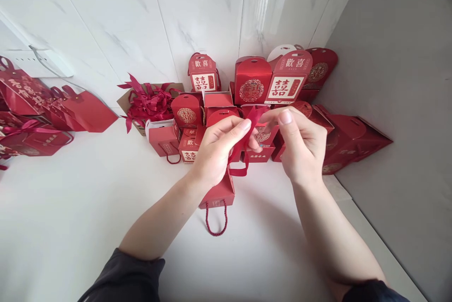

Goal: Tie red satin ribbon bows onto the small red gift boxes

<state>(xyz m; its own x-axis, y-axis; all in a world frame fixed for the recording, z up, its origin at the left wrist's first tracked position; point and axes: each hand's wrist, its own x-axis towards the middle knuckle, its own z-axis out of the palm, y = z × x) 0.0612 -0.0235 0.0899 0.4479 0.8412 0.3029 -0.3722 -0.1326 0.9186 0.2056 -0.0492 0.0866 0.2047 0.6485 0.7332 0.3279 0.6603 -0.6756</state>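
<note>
My left hand pinches a dark red satin ribbon between thumb and fingers. A loop of this ribbon hangs below the hand. My right hand is just to the right, its fingers loosely bent and its index fingertip at the ribbon's upper end. The right thumb stands apart from that fingertip, and I see nothing gripped there. Under my left hand lies a red gift box with a twisted cord handle toward me. My hands hide most of this box.
Several red gift boxes crowd the back, against the white tiled wall. An open brown box holds a heap of red ribbons. More red boxes stand at the left, below a socket strip. A grey panel borders the right.
</note>
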